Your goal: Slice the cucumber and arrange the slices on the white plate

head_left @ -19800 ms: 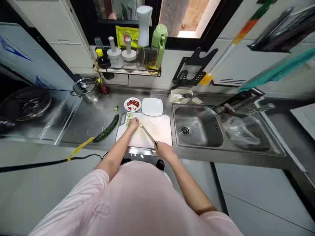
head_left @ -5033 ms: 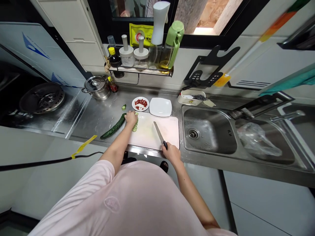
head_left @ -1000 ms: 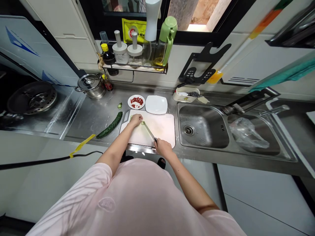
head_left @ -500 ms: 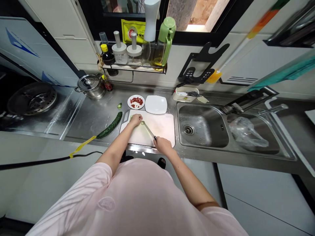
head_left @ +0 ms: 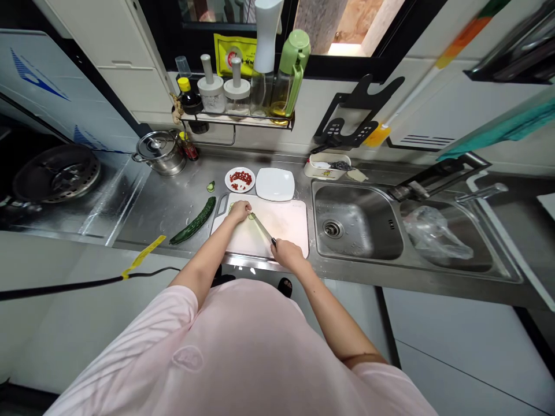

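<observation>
My right hand [head_left: 287, 254] is wrapped round the black handle of a kitchen knife [head_left: 262, 227]. The blade slants up and left across the white cutting board [head_left: 286, 222]. Beside the knife's tip, my left hand [head_left: 240, 211] has its fingers pressed together on a piece of cucumber, mostly hidden under them. A thin green-rimmed cucumber slice [head_left: 251, 216] shows by the fingertips and blade. A whole cucumber [head_left: 193, 222] lies on the counter left of the board, with a cut-off cucumber end [head_left: 210, 186] above it.
Behind the board stand a small plate of chopped red pieces [head_left: 240, 179] and a white square plate [head_left: 274, 185]. The sink [head_left: 359, 225] is on the right. A steel pot [head_left: 161, 151] stands at the back left, below a rack of seasonings [head_left: 236, 118]. A yellow-tagged strap [head_left: 144, 257] hangs at left.
The strap's yellow tag has swung slightly away from the whole cucumber's lower end. My hands and the knife are almost where they were.
</observation>
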A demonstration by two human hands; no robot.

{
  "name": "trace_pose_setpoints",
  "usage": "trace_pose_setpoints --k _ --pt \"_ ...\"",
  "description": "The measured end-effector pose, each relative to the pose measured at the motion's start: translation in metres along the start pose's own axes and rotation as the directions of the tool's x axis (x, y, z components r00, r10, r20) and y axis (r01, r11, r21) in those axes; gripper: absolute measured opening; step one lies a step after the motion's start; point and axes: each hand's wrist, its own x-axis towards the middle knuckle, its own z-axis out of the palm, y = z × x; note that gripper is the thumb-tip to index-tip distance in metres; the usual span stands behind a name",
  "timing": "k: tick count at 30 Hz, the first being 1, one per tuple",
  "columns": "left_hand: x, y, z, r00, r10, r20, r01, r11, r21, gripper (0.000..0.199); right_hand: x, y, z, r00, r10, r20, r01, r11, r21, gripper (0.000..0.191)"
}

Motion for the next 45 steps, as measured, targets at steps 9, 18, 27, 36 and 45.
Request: trace_pose_setpoints --k 9,18,27,36,45 --pt "0.0 -0.001 0.0 1.0 0.002 0.001 -0.002 1.0 -0.005 0.016 0.001 -0.001 -0.001 1.0 -0.012 0.003 0.012 1.0 0.011 0.038" --pt "0.001 -0.002 0.002 1.0 -0.002 -0.006 0.002 1.0 0.0 0.017 0.001 -0.002 0.001 1.0 -0.008 -0.006 0.008 1.0 0.015 0.039" --pt "0.003 -0.004 0.004 1.0 -0.002 -0.009 0.002 1.0 0.007 0.018 -0.012 0.007 0.001 0.999 -0.004 0.032 0.004 1.0 -0.001 0.038" --pt "0.003 -0.002 0.002 1.0 -0.008 -0.001 0.009 1.0 0.022 0.019 -0.013 0.007 0.004 1.0 -0.005 0.022 0.005 1.0 0.006 0.037" --pt "0.003 -0.002 0.001 1.0 -0.004 -0.003 0.004 1.0 0.018 0.018 -0.001 -0.002 0.0 1.0 0.011 0.028 -0.011 1.0 0.014 0.038"
